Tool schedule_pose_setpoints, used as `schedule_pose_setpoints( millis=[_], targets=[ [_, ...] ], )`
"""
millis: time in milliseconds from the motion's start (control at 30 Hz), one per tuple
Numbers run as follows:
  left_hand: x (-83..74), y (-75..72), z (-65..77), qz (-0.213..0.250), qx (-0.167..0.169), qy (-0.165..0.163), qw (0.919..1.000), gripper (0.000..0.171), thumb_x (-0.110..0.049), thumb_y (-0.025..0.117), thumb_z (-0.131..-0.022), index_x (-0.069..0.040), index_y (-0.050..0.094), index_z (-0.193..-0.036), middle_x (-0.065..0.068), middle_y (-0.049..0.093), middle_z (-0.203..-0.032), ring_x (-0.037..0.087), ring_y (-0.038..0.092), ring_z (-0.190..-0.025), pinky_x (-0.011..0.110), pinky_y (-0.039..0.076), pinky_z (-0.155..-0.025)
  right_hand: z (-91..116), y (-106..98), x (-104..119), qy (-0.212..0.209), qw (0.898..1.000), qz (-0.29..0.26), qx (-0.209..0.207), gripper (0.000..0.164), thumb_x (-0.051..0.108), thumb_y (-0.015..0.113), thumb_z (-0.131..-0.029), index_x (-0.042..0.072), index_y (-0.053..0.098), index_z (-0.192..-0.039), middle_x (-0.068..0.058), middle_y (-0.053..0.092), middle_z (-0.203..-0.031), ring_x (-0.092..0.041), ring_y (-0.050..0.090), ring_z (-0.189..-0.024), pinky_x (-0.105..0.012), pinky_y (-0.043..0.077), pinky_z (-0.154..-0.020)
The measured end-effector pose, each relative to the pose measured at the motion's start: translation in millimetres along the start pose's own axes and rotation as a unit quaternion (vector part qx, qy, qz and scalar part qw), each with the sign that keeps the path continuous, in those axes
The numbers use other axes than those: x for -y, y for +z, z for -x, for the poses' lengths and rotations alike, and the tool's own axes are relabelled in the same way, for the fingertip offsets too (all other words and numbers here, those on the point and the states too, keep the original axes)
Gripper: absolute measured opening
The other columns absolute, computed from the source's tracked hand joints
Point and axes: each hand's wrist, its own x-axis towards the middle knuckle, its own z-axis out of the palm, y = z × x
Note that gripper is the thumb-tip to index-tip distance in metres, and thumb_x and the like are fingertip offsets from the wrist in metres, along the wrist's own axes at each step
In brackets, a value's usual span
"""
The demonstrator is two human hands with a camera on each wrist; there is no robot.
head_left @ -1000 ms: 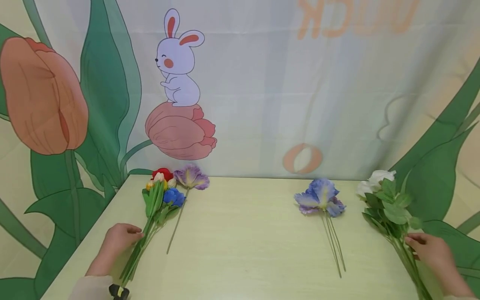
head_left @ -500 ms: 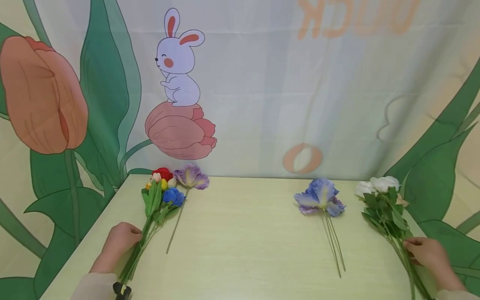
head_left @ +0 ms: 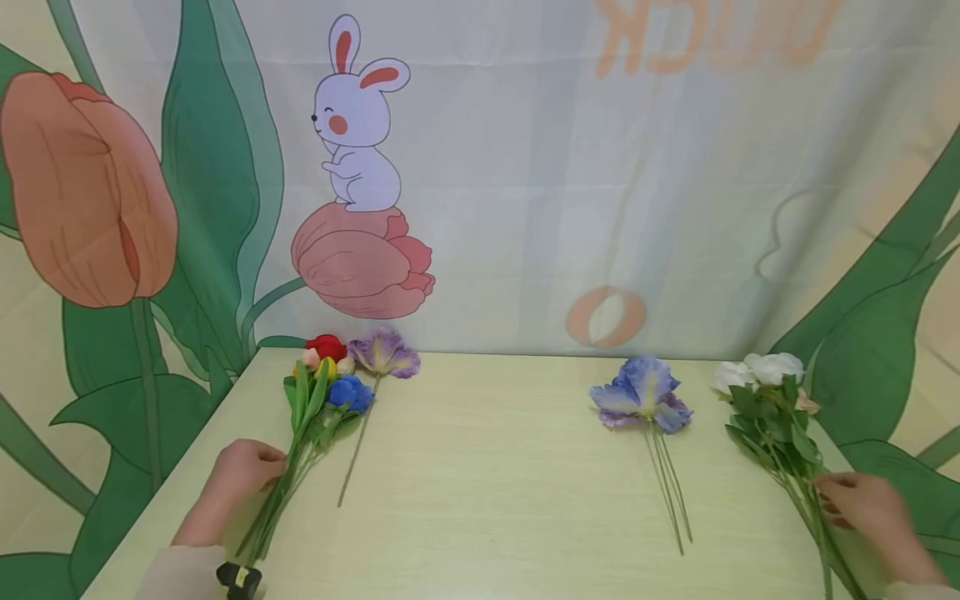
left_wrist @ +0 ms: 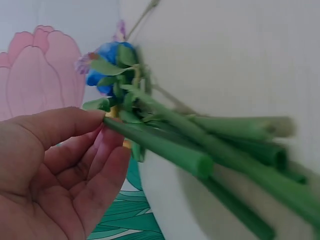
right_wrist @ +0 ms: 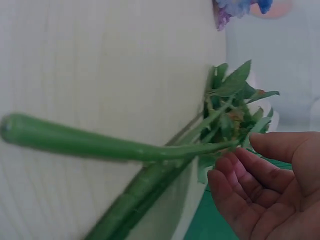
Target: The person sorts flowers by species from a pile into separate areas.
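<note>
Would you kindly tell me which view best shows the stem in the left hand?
The left wrist view: the stem shows large, from the left hand to its end. The head view shows it small, hard to pick out in the bunch; the right wrist view shows none.

Left hand [head_left: 243, 468]: bare | pale cream cloth left sleeve [head_left: 180, 575]: plain | small black boxy gadget [head_left: 238, 579]: yellow patch, sits by left sleeve's end | right hand [head_left: 866, 507]: bare | pale cream cloth right sleeve [head_left: 918, 591]: little bit shows
</note>
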Motion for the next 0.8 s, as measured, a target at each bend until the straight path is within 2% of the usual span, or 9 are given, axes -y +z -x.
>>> schedule_pose_setpoints(
  millis=[100,333,533,633,667,700,767,800],
  targets=[
    [-2.7,-5.0,1.3,0.013,0.008,0.002,0.9999,0.028,-0.006,0.058,-0.093,0.015,0.067,-0.109,0.008,0.067,-0.074,0.016,0.058,-0.068,0.029,0.047,-0.063,2.0,-5.7,6.1,-0.007,1.000,0.002,-0.027,0.061,0.028,0.050,-0.101,-0.026,0.044,-0.128,-0.035,0.066,-0.097,-0.016,0.067,-0.068,-0.036,0.060,-0.065],
    [-6.8,-14.4,4.2,0.035,0.005,0.017,0.9992,0.031,-0.008,0.057,-0.094,0.016,0.066,-0.112,0.017,0.071,-0.083,0.016,0.066,-0.073,0.034,0.057,-0.067,15.0,-20.2,36.3,-0.062,0.995,0.011,-0.079,0.061,0.031,0.046,-0.104,-0.026,0.046,-0.128,-0.037,0.066,-0.100,-0.017,0.066,-0.069,-0.037,0.060,-0.066],
    [-16.6,-24.6,10.7,0.033,-0.005,0.024,0.9991,0.032,-0.010,0.058,-0.094,0.015,0.065,-0.113,0.020,0.072,-0.090,0.018,0.067,-0.075,0.036,0.058,-0.069,34.1,-24.4,71.8,-0.109,0.987,0.025,-0.119,0.061,0.035,0.043,-0.105,-0.022,0.048,-0.129,-0.042,0.058,-0.115,-0.002,0.058,-0.067,-0.031,0.059,-0.062],
    [-23.7,-28.4,13.6,0.032,-0.011,0.026,0.9991,0.032,-0.012,0.059,-0.095,0.013,0.065,-0.114,0.020,0.072,-0.092,0.018,0.067,-0.075,0.035,0.056,-0.068,41.9,-22.2,89.3,-0.131,0.983,0.022,-0.128,0.065,0.040,0.042,-0.104,-0.019,0.049,-0.130,-0.039,0.062,-0.111,0.006,0.054,-0.064,-0.028,0.058,-0.060],
    [-26.5,-29.0,14.3,0.034,-0.013,0.026,0.9990,0.033,-0.013,0.059,-0.095,0.012,0.065,-0.115,0.020,0.072,-0.093,0.018,0.067,-0.076,0.034,0.055,-0.067,43.9,-20.8,94.7,-0.137,0.982,0.016,-0.129,0.066,0.043,0.043,-0.104,-0.018,0.050,-0.130,-0.034,0.065,-0.103,0.009,0.053,-0.063,-0.026,0.058,-0.060],
    [-29.3,-29.0,15.0,0.035,-0.016,0.026,0.9989,0.033,-0.014,0.059,-0.096,0.011,0.065,-0.115,0.020,0.072,-0.093,0.019,0.067,-0.076,0.034,0.055,-0.067,45.6,-19.1,100.0,-0.146,0.981,0.006,-0.128,0.066,0.043,0.044,-0.103,-0.017,0.051,-0.130,-0.024,0.069,-0.093,0.011,0.053,-0.063,-0.025,0.058,-0.060],
    [-35.6,-27.9,16.0,0.040,-0.023,0.026,0.9986,0.033,-0.015,0.059,-0.096,0.011,0.065,-0.116,0.022,0.072,-0.097,0.020,0.068,-0.078,0.035,0.056,-0.069,49.2,-16.2,110.2,-0.164,0.980,-0.025,-0.112,0.066,0.045,0.046,-0.102,-0.014,0.052,-0.131,0.001,0.070,-0.084,0.012,0.055,-0.066,-0.022,0.057,-0.061],
    [-39.3,-26.8,16.6,0.046,-0.027,0.027,0.9982,0.033,-0.015,0.059,-0.096,0.010,0.065,-0.116,0.023,0.072,-0.099,0.021,0.069,-0.078,0.037,0.056,-0.070,50.9,-14.4,114.9,-0.172,0.979,-0.042,-0.102,0.060,0.045,0.048,-0.101,-0.008,0.056,-0.130,0.013,0.067,-0.082,0.013,0.056,-0.067,-0.021,0.057,-0.062]
  ],
)
